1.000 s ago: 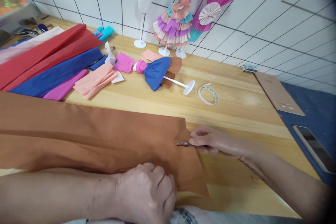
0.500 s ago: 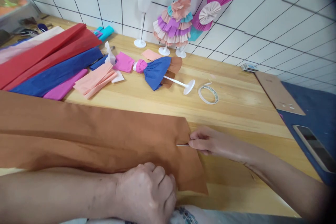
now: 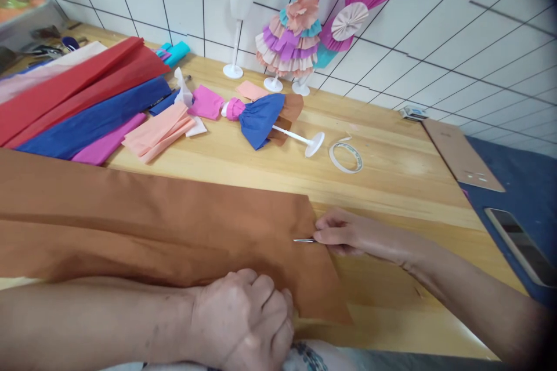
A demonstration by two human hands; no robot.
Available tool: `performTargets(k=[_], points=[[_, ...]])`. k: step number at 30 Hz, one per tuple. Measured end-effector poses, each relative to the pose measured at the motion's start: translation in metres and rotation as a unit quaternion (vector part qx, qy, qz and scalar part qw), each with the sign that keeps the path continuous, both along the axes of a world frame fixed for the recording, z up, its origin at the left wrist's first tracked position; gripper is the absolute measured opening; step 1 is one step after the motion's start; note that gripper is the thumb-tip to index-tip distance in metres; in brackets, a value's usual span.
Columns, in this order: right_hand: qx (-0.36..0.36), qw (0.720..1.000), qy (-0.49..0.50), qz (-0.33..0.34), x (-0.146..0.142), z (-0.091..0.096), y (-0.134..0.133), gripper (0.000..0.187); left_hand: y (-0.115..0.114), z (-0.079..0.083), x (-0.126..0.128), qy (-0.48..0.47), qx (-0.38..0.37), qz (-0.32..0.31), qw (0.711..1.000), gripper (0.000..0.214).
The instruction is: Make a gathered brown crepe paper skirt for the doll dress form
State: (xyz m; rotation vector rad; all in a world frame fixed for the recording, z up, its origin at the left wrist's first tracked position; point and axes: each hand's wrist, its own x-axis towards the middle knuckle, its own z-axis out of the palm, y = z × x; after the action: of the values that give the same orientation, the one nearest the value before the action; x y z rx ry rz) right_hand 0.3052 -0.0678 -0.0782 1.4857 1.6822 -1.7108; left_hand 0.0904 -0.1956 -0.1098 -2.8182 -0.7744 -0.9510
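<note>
A long sheet of brown crepe paper (image 3: 195, 214) lies across the near side of the table. Over its right end, my right hand (image 3: 342, 233) is closed around small scissors (image 3: 304, 240); only the pointed metal blades stick out, level with the paper, and the handles are hidden. Closer to me, my left hand (image 3: 250, 319) is curled with knuckles up at the paper's near edge, gripping it. The right end of the paper is split, with a loose flap slanting toward me.
Beyond the paper lies a small mannequin in a blue skirt (image 3: 261, 119), beside a tape roll (image 3: 346, 156). Folded red paper (image 3: 87, 90) and peach paper (image 3: 159, 132) are at left. Dressed mannequins (image 3: 289, 40) stand by the tiled wall. A phone (image 3: 522, 246) rests at right.
The scissor blades show a little wider now. The near corner of the brown paper's flap has shifted slightly right. Both hands stay almost in place.
</note>
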Motion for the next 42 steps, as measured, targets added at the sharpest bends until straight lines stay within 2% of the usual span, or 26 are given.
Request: performTargets(k=[3, 8, 15, 26, 30, 36, 42], points=[[-0.035, 0.998, 0.022, -0.038, 0.0, -0.002, -0.001, 0.041, 0.0, 0.0, 0.001, -0.005, 0.001, -0.001, 1.0, 0.01], [-0.047, 0.996, 0.034, -0.072, -0.005, -0.003, -0.003, 0.039, 0.0, -0.003, 0.002, -0.015, 0.002, -0.002, 1.0, 0.006], [-0.03, 0.997, 0.005, -0.065, -0.016, -0.001, -0.006, 0.036, 0.0, -0.002, 0.002, -0.013, 0.002, 0.0, 1.0, 0.005], [-0.023, 0.998, 0.01, -0.063, -0.02, -0.003, -0.01, 0.033, -0.001, -0.004, 0.002, -0.018, 0.005, -0.006, 1.0, 0.008], [-0.035, 0.996, 0.01, -0.077, -0.021, -0.004, -0.009, 0.035, 0.0, -0.003, 0.002, -0.009, 0.003, -0.007, 1.0, 0.009], [-0.03, 0.998, 0.009, -0.059, -0.022, -0.004, -0.008, 0.031, 0.0, -0.003, 0.002, -0.013, 0.004, -0.004, 1.0, 0.005], [-0.056, 0.995, 0.004, -0.081, -0.018, -0.001, -0.007, 0.038, -0.001, -0.004, 0.002, -0.013, 0.013, 0.0, 1.0, 0.006]])
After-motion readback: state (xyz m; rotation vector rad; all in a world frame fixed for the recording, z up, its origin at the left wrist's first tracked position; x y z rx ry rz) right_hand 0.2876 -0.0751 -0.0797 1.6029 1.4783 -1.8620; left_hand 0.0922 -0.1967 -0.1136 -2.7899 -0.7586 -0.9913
